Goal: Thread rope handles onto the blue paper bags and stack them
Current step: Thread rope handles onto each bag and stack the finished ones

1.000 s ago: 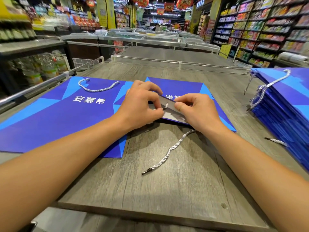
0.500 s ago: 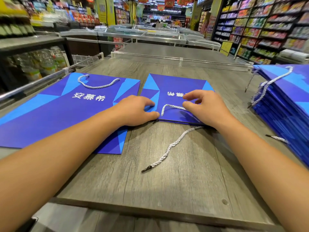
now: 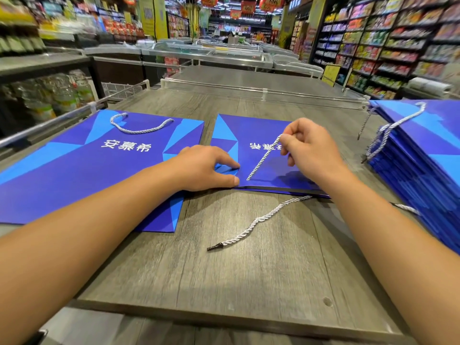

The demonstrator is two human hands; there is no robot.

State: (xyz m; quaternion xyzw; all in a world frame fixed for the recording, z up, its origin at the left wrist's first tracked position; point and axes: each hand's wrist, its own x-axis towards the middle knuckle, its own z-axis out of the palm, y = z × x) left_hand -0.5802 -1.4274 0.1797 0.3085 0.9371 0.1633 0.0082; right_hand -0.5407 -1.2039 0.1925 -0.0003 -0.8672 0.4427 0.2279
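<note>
- On the grey wood-grain worktop (image 3: 249,277), seen from the head camera, two blue paper bags lie flat side by side: a finished bag (image 3: 82,170) at left with one white rope handle (image 3: 139,127) looped at its top, and a middle bag (image 3: 258,145) under both hands.
- Left hand (image 3: 206,168) presses down on the middle bag's near left corner, fingers bent but gripping nothing.
- Right hand (image 3: 308,148) pinches one white rope (image 3: 263,155) between thumb and forefinger, lifted taut from the bag's face.
- A second rope end (image 3: 256,222) trails from under the bag across the worktop.
- At right stands one tall stack of blue bags (image 3: 428,155), handles fitted.
</note>
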